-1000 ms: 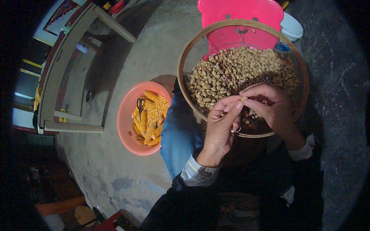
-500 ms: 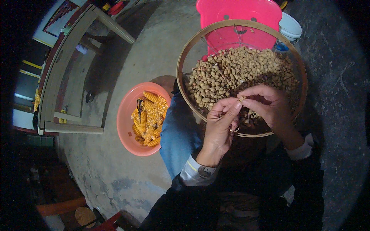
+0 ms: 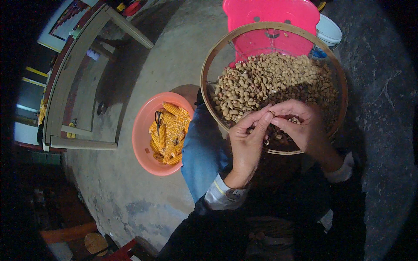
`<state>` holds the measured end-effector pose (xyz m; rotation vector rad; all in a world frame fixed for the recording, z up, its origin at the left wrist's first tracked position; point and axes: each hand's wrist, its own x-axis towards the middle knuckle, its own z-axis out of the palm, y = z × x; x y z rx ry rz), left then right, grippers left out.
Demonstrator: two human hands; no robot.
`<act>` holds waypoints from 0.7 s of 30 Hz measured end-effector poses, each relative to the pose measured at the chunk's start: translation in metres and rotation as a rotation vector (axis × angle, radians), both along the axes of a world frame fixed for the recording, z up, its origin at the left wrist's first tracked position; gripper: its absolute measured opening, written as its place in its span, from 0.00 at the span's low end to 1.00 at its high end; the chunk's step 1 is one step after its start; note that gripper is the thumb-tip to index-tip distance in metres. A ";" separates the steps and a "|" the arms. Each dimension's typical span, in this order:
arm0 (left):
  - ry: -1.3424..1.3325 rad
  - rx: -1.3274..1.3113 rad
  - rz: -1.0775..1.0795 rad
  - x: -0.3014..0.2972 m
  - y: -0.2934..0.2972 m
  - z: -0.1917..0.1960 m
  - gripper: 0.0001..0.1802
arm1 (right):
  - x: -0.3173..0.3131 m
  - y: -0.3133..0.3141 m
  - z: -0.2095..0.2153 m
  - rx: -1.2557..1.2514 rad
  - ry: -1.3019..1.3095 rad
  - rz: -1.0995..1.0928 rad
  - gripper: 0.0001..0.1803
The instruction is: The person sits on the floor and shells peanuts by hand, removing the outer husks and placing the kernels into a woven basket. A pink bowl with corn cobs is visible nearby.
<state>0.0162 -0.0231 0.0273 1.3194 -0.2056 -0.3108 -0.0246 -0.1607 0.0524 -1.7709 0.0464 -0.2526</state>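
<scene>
Peanuts in their shells [image 3: 278, 69] lie heaped in a round sieve [image 3: 205, 71] with a wooden rim and a see-through mesh bottom. Over its near side my left hand [image 3: 249, 137] and my right hand [image 3: 300, 124] meet at the fingertips. Thumbs and forefingers of both pinch one small peanut [image 3: 272, 114] between them, largely covered by the fingers. Some pale bits of shell show under my left palm, by the curled fingers. Darker, reddish pieces lie in the shaded near part of the sieve.
A pink basin [image 3: 138, 145] with corn cobs [image 3: 163, 137], loose kernels and black-handled scissors [image 3: 158, 118] stands on the concrete floor, left of my knee. Beyond the sieve are a bright pink plastic chair [image 3: 270, 11] and a white bucket [image 3: 328, 30]. A wooden table [image 3: 82, 52] stands at left.
Both hands have drawn slightly closer together, and my right fingers have curled in more around the peanut. Small pale pieces now show by the right palm.
</scene>
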 end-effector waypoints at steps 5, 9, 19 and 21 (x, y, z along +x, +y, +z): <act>0.093 -0.068 0.030 -0.001 -0.001 -0.004 0.12 | 0.000 0.000 -0.012 0.189 0.037 -0.006 0.10; 0.212 -0.249 0.000 0.001 -0.002 -0.006 0.14 | 0.003 0.001 -0.009 0.318 0.044 -0.011 0.09; 0.382 -0.406 -0.138 0.004 0.000 -0.005 0.12 | 0.005 -0.005 -0.024 0.697 0.089 0.050 0.12; 0.430 -0.429 -0.112 0.004 0.001 -0.003 0.11 | 0.006 -0.001 -0.022 0.834 0.101 0.045 0.13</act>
